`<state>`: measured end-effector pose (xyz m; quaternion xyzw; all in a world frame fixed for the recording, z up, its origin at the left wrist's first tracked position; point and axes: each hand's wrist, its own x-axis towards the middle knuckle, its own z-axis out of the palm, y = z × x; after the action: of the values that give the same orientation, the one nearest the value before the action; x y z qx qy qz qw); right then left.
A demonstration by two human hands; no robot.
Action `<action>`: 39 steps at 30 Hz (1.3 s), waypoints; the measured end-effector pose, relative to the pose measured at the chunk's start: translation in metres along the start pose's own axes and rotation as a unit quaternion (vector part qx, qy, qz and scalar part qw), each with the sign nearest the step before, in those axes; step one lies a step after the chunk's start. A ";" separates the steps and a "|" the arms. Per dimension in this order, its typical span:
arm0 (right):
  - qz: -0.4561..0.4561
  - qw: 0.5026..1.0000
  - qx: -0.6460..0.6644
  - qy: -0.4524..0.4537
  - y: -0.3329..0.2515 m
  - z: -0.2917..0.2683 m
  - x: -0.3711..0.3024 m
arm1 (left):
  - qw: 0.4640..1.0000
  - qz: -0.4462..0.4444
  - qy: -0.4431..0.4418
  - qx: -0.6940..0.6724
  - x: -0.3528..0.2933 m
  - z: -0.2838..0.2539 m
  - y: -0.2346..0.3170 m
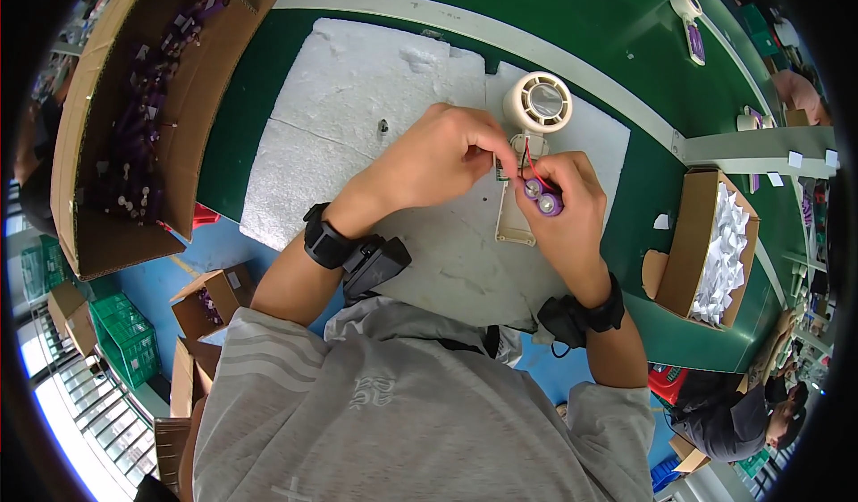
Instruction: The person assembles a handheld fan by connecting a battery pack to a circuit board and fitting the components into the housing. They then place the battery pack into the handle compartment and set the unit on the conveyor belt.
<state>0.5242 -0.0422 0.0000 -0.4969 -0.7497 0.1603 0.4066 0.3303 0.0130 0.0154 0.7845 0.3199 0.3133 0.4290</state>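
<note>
A cream handheld fan (513, 109) lies on the white foam board (340, 82), its round head away from me and its open handle shell (516, 225) toward me. My right hand (572, 203) is closed around a purple two-cell battery pack (543, 200), whose round ends face up above the shell. Red wires (534, 158) run between the fan's neck and the pack. My left hand (451, 158) is pinched at the shell's left side, beside a small green circuit board (500, 173). What its fingertips hold is hidden.
A tall cardboard box (219, 100) of purple battery packs stands at left. A smaller box (679, 243) of white pieces sits at right. A small dark part (383, 127) lies on the foam. Another fan (690, 29) lies beyond the white rail. People work at far right.
</note>
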 end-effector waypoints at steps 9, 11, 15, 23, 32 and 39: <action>-0.015 0.999 0.029 -0.016 0.005 -0.004 0.001 | 0.991 -0.070 -0.034 -0.105 -0.001 0.006 0.006; -0.062 0.997 0.050 0.012 0.009 -0.004 0.001 | 0.990 -0.086 -0.031 -0.107 0.000 0.006 0.006; -0.029 0.993 0.110 0.024 0.002 -0.012 -0.002 | 0.990 -0.100 -0.049 -0.091 -0.002 0.004 0.005; -0.136 0.990 0.021 -0.038 0.000 -0.019 0.002 | 0.962 -0.150 -0.030 -0.225 0.000 0.009 0.000; -0.060 0.997 0.050 0.014 -0.001 -0.016 -0.004 | 0.965 -0.152 -0.019 -0.214 0.003 0.003 0.004; 0.039 0.998 -0.022 0.043 -0.007 -0.013 0.001 | 0.970 -0.145 -0.011 -0.195 0.002 0.007 -0.002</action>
<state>0.5297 -0.0461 0.0129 -0.5412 -0.7147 0.1384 0.4208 0.3360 0.0124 0.0110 0.6345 0.3580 0.2959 0.6178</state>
